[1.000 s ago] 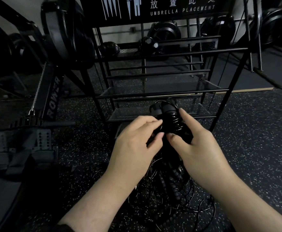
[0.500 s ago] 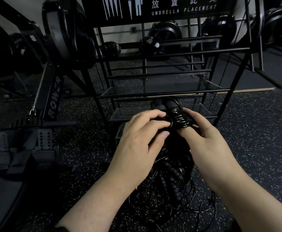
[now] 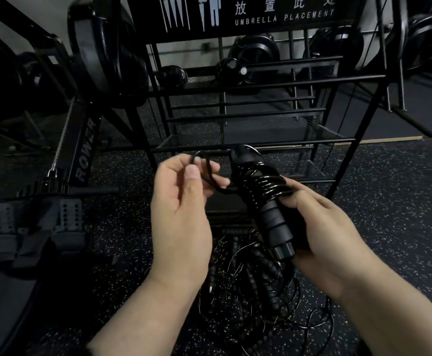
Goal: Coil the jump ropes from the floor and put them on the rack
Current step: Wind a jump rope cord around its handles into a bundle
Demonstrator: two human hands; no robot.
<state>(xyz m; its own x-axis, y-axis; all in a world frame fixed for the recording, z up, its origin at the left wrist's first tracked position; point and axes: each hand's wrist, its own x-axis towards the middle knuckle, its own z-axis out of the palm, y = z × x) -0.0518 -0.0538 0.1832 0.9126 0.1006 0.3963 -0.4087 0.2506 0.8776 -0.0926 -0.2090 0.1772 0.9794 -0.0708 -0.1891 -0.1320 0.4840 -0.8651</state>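
My right hand [image 3: 320, 227] grips a black jump rope's handles [image 3: 274, 217], which point up and to the left with the thin cord [image 3: 263, 181] wound round them in several turns. My left hand [image 3: 181, 201] pinches a loose loop of that cord [image 3: 204, 173] between thumb and fingers, just left of the handles. On the floor below my hands lies a tangled pile of more black jump ropes [image 3: 248, 286]. The black metal rack [image 3: 250, 142] with mesh shelves stands right behind my hands.
A rowing machine [image 3: 81, 160] marked ROWER stands on the left, its footrests [image 3: 37, 222] near the floor. More black gym machines [image 3: 256, 55] sit behind the rack. An umbrella placement sign [image 3: 281, 14] tops the rack. Speckled rubber floor [image 3: 389, 201] extends to the right.
The hands have drawn apart: the left has pulled a loop of cord out to the left, and the right has slid lower on the handles, which now tilt and show their wound cord.
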